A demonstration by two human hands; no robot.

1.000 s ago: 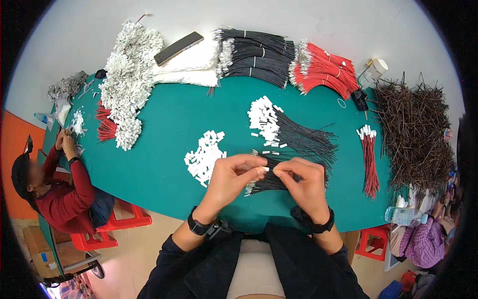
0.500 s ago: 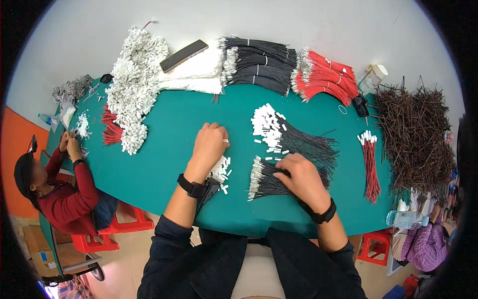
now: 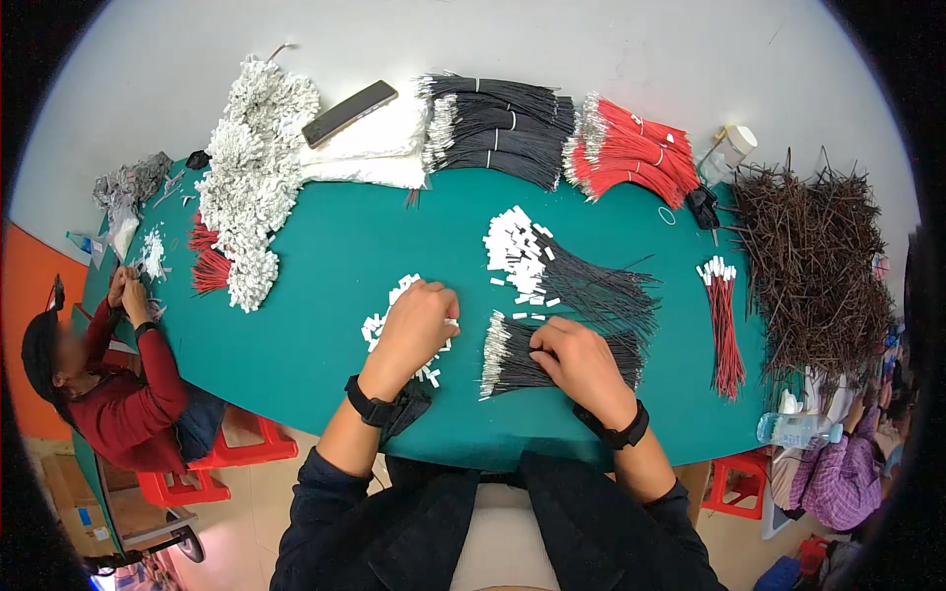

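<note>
My left hand (image 3: 419, 320) rests over a scattered pile of small white connector housings (image 3: 374, 330), fingers curled together. A small white bit shows at its fingertips; whether it is gripped, I cannot tell. Over a bundle of black wires (image 3: 512, 369) with bare metal terminals on their left ends is my right hand (image 3: 581, 360), its thumb and fingers pinched on the wires. Just beyond that bundle lie black wires with white housings on their ends (image 3: 601, 286), fanned out to the right. A few loose white housings (image 3: 527, 316) sit between the two groups.
Tied black bundles (image 3: 503, 128), red bundles (image 3: 641, 153), a phone (image 3: 350, 113) on white bags and a white heap (image 3: 256, 167) line the back. Rightward are red wires (image 3: 726, 335), a brown wire heap (image 3: 808, 266) and a bottle (image 3: 798, 430). A co-worker (image 3: 118, 394) sits left.
My left hand has come nearer, down onto the white housings, uncovering more of the pile behind it. My right hand stays at the black wires, its fingers drawn closer together. The view has shifted slightly.
</note>
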